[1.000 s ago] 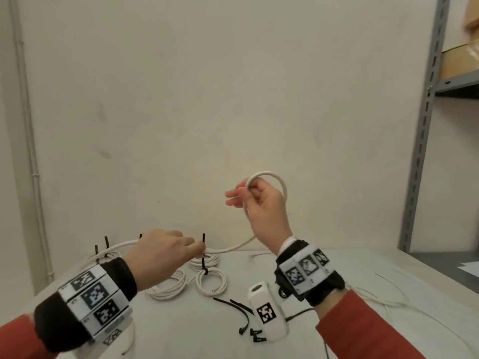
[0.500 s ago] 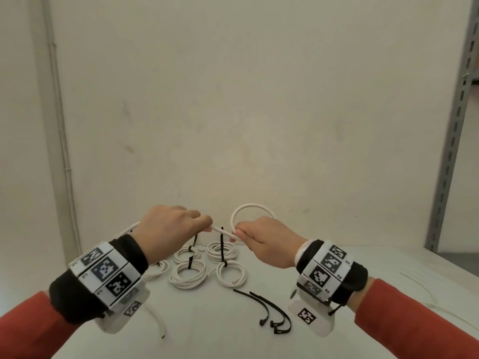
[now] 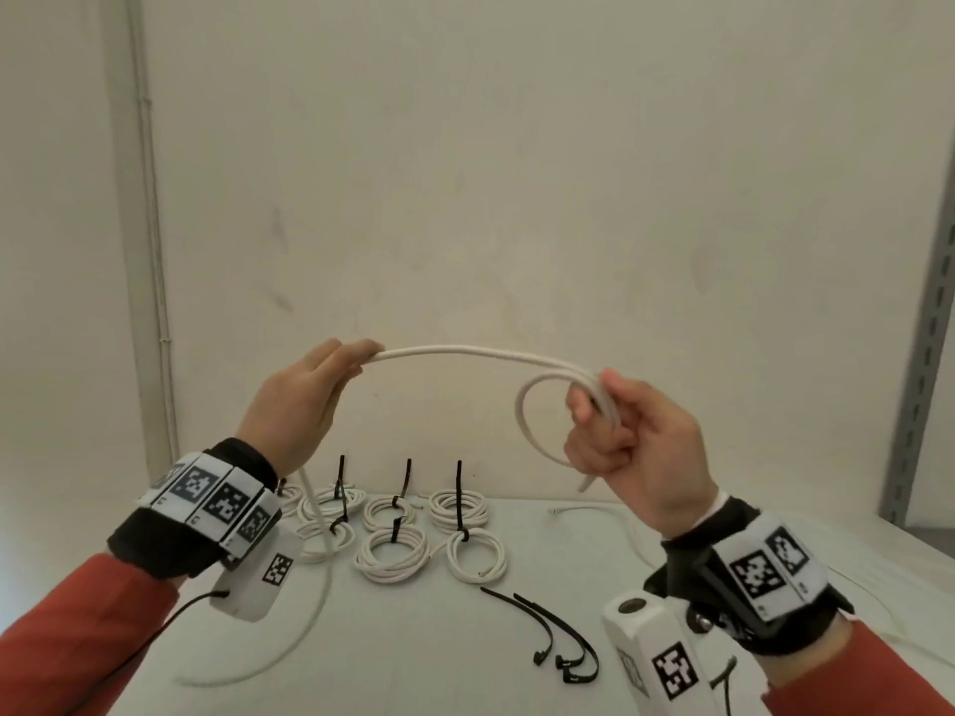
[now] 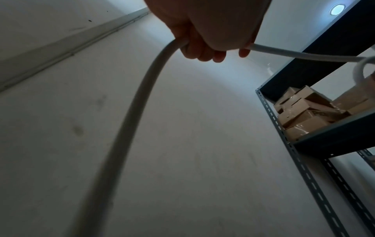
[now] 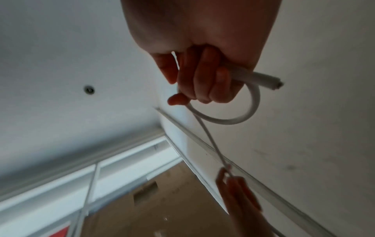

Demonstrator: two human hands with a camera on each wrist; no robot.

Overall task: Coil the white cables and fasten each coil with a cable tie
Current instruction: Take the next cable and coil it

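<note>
The white cable [image 3: 465, 351] is up in the air above the table [image 3: 424, 664], stretched in a soft arch between two hands. The right hand [image 3: 638, 447] has its fingers curled tight around one small loop of it, with the cut end poking out below. The left hand [image 3: 305, 400] holds the cable with its fingers closed on it, and the rest hangs down to the table. Below lie finished coils [image 3: 393, 555] tied with black ties, and loose black cable ties [image 3: 558, 638] near the right wrist.
</note>
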